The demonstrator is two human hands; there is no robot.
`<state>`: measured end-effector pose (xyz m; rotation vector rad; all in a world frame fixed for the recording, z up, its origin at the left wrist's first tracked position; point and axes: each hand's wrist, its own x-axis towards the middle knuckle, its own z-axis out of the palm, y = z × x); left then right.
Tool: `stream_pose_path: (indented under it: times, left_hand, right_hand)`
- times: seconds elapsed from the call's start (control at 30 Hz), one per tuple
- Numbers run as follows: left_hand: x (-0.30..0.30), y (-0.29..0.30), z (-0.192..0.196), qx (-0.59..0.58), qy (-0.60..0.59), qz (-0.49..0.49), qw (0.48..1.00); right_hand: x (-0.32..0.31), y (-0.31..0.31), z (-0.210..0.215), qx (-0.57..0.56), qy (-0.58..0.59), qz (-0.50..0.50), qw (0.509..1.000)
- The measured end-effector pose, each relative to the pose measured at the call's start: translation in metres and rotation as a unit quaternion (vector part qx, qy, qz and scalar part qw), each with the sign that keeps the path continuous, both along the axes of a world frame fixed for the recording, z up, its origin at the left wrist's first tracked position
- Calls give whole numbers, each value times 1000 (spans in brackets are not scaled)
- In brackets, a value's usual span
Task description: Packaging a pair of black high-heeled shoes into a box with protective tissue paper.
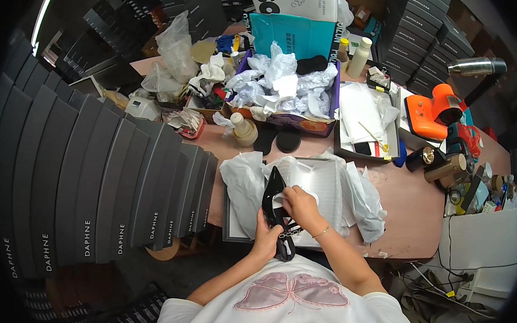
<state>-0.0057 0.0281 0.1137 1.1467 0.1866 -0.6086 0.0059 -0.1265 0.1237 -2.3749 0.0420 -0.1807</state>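
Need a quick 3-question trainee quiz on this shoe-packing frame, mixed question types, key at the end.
1. True or false: the left hand grips the lower end of the black pointed-toe shoe.
2. Multiple choice: the right hand rests on the shoe above which thing? A) the orange handheld tool B) the open grey shoe box lined with white tissue paper C) the row of dark grey shoe boxes
3. Fill in: the orange handheld tool lies to the person's ____ on the brown table.

Key: 1 true; 2 B; 3 right.
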Motion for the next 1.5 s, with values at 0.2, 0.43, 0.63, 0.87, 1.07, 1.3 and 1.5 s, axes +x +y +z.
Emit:
stream_pose_path:
  times: [0.2, 0.43, 0.63, 0.87, 1.07, 1.3, 1.5]
  left_hand:
    - [-2, 2, 0, -33, 34, -17, 999]
    - [-2, 13, -1, -7, 89, 36, 995]
    - [0, 13, 8, -11, 85, 17, 996]
    - [5, 15, -6, -38, 74, -33, 996]
    - [0, 4, 0, -28, 70, -47, 996]
    - [-10, 2, -5, -33, 34, -65, 997]
    - [-4, 0, 2, -32, 8, -80, 996]
  right_hand:
    - [5, 7, -14, -4, -16, -31, 999]
    - [14, -49, -42, -31, 57, -38, 997]
    - [0, -64, -80, -219, 177, -21, 959]
    - [-16, -11, 24, 72, 34, 150, 986]
    - [-7, 4, 19, -32, -51, 53, 997]
    - [-2, -13, -15, -94, -53, 18, 994]
    - [-10, -19, 19, 176, 42, -18, 983]
